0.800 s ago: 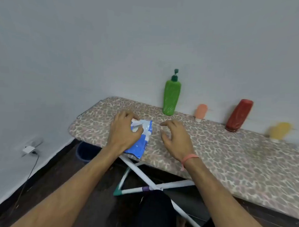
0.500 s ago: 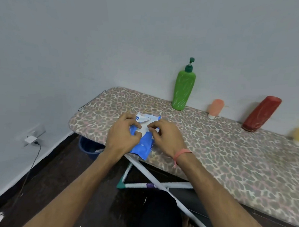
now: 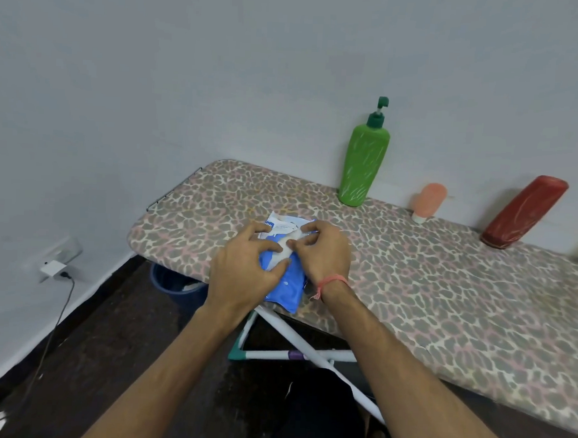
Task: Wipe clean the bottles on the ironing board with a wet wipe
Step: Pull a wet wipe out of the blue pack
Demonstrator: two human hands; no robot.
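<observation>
Both hands [image 3: 280,263] together, fingers curled, forearms extended.

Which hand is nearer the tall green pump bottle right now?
Right. The right hand lies below the green pump bottle, on the blue wet-wipe pack; the left hand grips the pack further left, farther away.

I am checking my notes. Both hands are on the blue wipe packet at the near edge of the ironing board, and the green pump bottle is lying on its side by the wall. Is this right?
Not quite. The head view shows the green pump bottle standing upright by the wall, not lying on its side. The rest holds: the left hand and the right hand are on the blue wipe packet at the near edge of the ironing board.
</observation>
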